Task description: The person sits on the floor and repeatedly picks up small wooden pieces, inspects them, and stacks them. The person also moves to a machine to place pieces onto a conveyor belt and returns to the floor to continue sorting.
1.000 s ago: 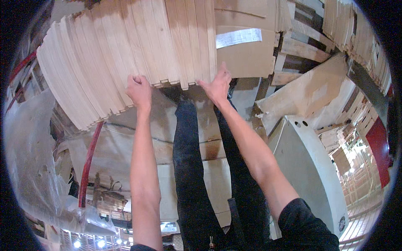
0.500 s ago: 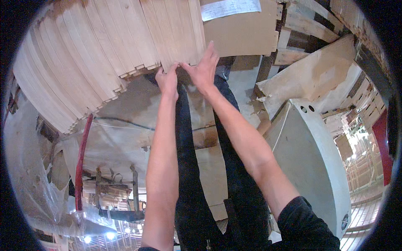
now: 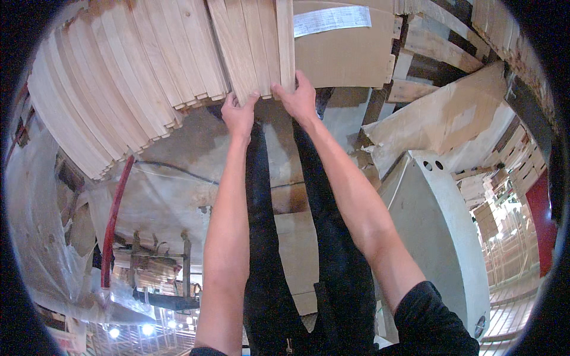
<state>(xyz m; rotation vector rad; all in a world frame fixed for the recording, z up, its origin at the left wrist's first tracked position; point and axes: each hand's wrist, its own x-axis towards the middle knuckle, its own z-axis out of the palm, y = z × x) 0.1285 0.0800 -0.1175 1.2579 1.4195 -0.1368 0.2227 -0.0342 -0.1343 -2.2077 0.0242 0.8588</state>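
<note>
A small group of pale wooden slats (image 3: 254,56) lies lengthwise at the top of the view, pressed side by side. My left hand (image 3: 239,118) is closed at the group's left near corner, its thumb against the slat ends and its other fingers partly hidden. At the right near corner, my right hand (image 3: 301,102) grips the outermost slat, fingers along its side. A narrow dark gap parts this group from the long row of similar slats (image 3: 127,77) to the left, whose near ends are uneven.
A brown cardboard sheet (image 3: 344,56) bearing a white paper (image 3: 332,20) adjoins the slats on the right. Torn cardboard (image 3: 439,110) and a grey metal cabinet (image 3: 436,231) stand farther right. A red bar (image 3: 117,228) and clear plastic film (image 3: 44,231) are at left.
The slats between my hands have separated from the left row, opening a dark gap. My right hand has moved from spread fingers to a grip on the outer slat's side.
</note>
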